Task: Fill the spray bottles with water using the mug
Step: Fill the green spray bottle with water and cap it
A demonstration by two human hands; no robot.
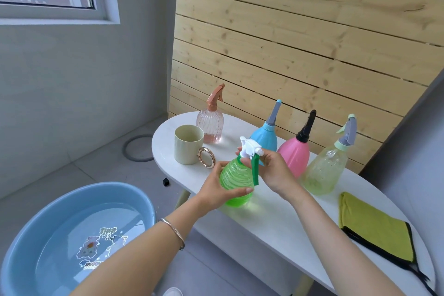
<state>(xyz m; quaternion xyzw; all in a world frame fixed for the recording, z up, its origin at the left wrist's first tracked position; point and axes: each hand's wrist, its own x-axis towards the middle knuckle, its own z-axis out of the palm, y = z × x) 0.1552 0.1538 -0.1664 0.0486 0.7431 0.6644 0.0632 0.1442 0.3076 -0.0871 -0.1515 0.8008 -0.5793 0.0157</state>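
A green ribbed spray bottle (236,176) with a white spray head stands near the front edge of the white oval table (276,218). My left hand (217,191) grips its body from the left. My right hand (271,170) pinches the white spray head at the neck. A cream mug (188,143) with a gold ring handle stands to the left. Behind it is a clear pink bottle (211,127). Blue (265,138), pink (295,152) and pale yellow-green (328,166) spray bottles stand in a row to the right.
A blue basin (31,235) holding water sits on the floor at lower left. A folded yellow-green cloth (374,228) lies on the table's right end. A wooden slat wall backs the table. A grey ring (137,148) and a small black object (166,181) lie on the floor.
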